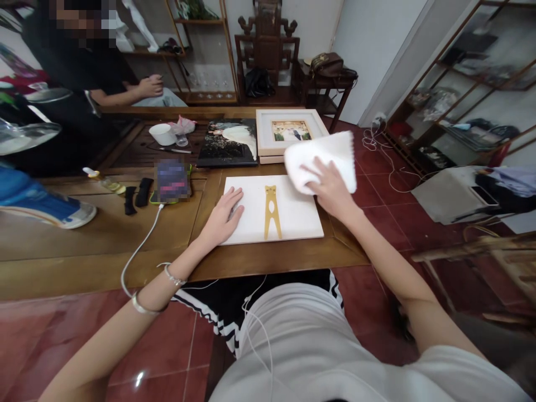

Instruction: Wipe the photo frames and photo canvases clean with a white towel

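Note:
A white board [251, 218] lies flat on the wooden table. On its middle is a tan, cat-headed shape [272, 195] with two long legs and an oval opening. My left hand [225, 218] rests with fingers stretched out on the board's left edge. Over the board's upper right corner, my right hand [330, 187] grips a white cloth [341, 153], which covers that corner. The cloth hides part of my right fingers.
Behind the board are a framed photo [264, 137] and a dark photo panel [209, 145]. Leftward lie a phone [171, 181] on a white cable, a dropper bottle [109, 183] and a white cup [163, 134]. Across the table sits a person [113, 95].

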Tool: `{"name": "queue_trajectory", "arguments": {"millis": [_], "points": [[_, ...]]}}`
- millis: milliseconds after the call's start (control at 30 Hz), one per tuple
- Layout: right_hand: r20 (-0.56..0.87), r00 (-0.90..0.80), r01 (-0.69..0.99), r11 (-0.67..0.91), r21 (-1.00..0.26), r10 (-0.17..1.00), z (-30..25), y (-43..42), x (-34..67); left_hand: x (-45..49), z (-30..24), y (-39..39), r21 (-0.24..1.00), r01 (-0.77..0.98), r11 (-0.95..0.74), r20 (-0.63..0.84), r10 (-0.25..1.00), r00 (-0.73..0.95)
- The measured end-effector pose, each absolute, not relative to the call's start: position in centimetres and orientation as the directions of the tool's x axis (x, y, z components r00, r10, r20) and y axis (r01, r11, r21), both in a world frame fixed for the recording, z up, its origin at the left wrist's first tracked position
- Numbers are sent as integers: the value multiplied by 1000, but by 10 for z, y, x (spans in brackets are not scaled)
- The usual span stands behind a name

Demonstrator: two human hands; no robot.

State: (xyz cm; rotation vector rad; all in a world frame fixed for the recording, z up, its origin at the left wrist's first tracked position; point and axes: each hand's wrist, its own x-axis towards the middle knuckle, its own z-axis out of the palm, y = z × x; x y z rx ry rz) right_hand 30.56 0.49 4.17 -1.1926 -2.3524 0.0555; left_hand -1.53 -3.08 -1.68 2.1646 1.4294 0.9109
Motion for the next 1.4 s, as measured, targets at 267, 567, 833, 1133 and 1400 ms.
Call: {"name": "queue_trajectory", "arguments": {"millis": [267,567,833,1133,1400], "points": [[55,-716,692,718,-73,696,43,-21,287,-13,-18,-31,630,666,-399,305,916,260],[5,-780,603,753,-263,626,71,-115,295,-14,-19,-29,617,680,-397,298,917,265],[-13,-671,734,661,-156,742,53,2,281,-13,-19,-29,610,681,-406,291,914,284],[-43,-697,708,678,-196,715,63,-48,284,-12,-19,-30,639,661,-393,302,919,253],[-207,-775,629,696,-345,597,85,-111,304,-15,-24,-27,590,688,-422,317,905,283]]}}
